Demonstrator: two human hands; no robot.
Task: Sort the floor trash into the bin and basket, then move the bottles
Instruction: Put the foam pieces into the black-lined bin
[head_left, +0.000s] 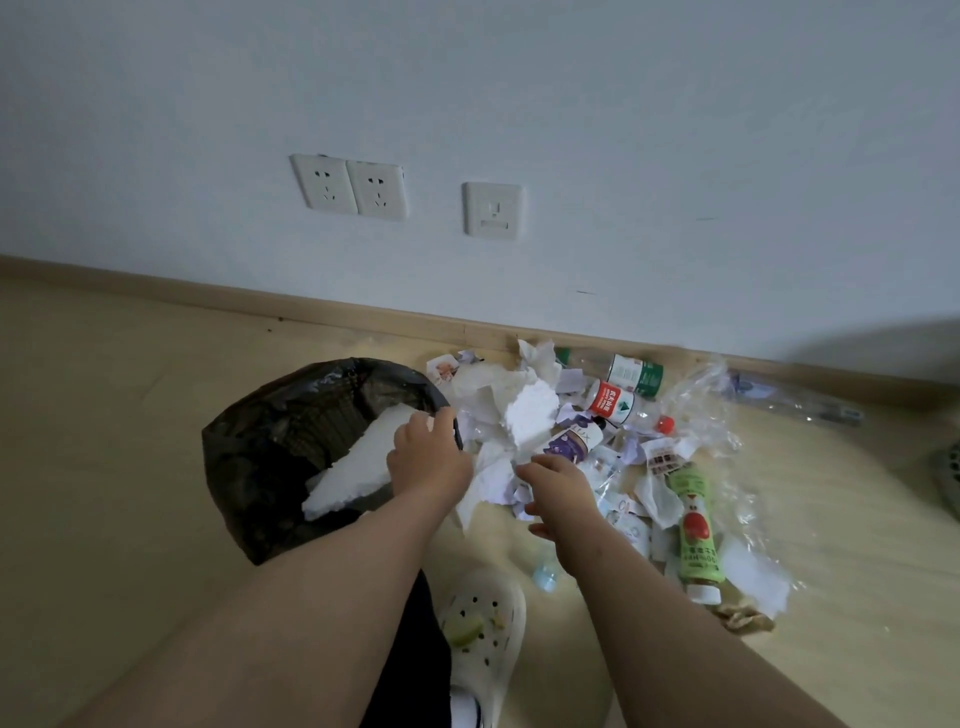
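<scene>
A bin lined with a black bag (249, 457) stands on the floor at left. A white foam slab (348, 473) leans inside it. My left hand (426, 457) is at the bin's right rim, fingers curled over the slab's upper end. My right hand (558, 499) hovers over crumpled white paper (493, 483) at the pile's near edge, fingers apart and empty. The pile holds another foam chunk (530, 410), a red-label bottle (615, 402), a green-label clear bottle (631, 374), a purple-label bottle (574, 441) and a green juice bottle (693, 530).
Clear plastic wrap (701, 395) spreads over the pile's right side, by the baseboard and wall. A basket's edge (948, 483) shows at the far right. My white perforated shoe (483, 623) stands just below the hands, a small pale-blue cap (545, 574) beside it.
</scene>
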